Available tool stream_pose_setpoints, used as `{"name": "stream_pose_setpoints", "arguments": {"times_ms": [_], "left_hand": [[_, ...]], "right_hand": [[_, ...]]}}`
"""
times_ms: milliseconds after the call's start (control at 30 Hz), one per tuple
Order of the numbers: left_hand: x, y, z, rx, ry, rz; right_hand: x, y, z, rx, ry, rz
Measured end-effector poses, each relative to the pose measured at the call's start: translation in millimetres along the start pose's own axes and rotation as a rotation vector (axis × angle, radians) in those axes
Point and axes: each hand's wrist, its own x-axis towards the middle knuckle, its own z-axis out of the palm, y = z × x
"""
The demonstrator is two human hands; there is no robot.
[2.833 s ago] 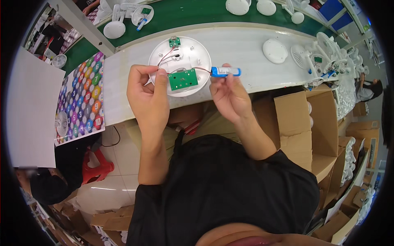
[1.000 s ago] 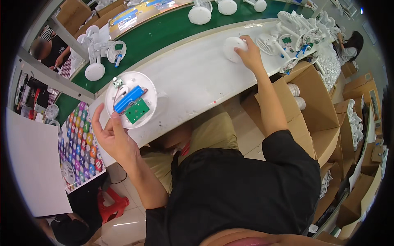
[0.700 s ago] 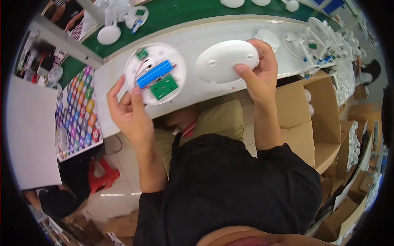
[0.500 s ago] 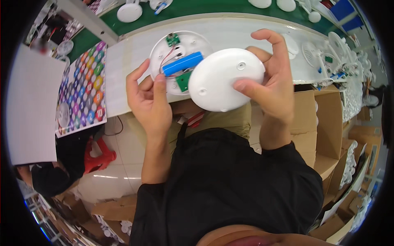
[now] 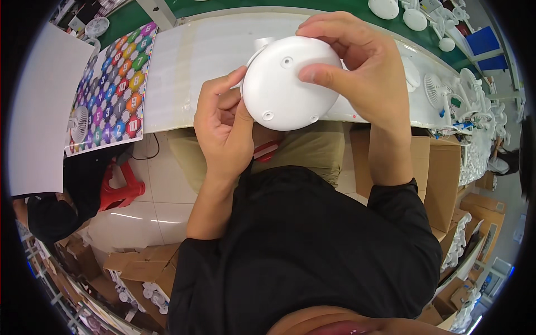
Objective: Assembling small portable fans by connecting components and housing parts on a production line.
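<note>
A white round cover with small recessed screw holes faces up over the table's near side. My right hand grips it at the right, thumb pressed on its face and fingers around the far rim. Behind it, only a sliver of the white round base shows, with a short stub at its far edge. My left hand holds the base's left side between thumb and fingers. The cover lies over the base; its inside is hidden, and I cannot tell whether the rims are fully seated.
Beneath my hands runs a white table. A poster of coloured circles lies left, with a white fan head on it. White fan parts crowd the right end. A cardboard box stands right; a red stool and a person are left.
The cover has moved left and away from me onto the base. The blue battery, green circuit boards and wires seen inside the base are now covered. My left hand has shifted slightly right.
</note>
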Motion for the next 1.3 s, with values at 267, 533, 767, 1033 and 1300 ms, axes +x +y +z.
{"name": "stream_pose_setpoints", "arguments": {"times_ms": [267, 533, 767, 1033, 1300], "left_hand": [[-4.8, -0.9, 1.2, -0.045, 0.060, -0.074], [-26.1, 11.6, 3.5, 0.196, 0.062, -0.239], [-37.4, -2.6, 12.6, -0.028, 0.208, -0.088], [-46.6, 20.9, 3.3, 0.186, -0.045, -0.209], [-54.8, 29.8, 1.0, -0.078, 0.031, -0.295]], "right_hand": [[0.2, 10.4, 4.6, -0.184, -0.099, -0.057], [-29.2, 16.2, 28.3, -0.121, 0.095, 0.098], [-46.8, 38.2, 49.4, 0.079, 0.109, -0.103], [-53.9, 44.0, 46.7, 0.039, -0.028, -0.198], [-51.6, 49.4, 53.2, 0.113, -0.056, -0.262]]}}
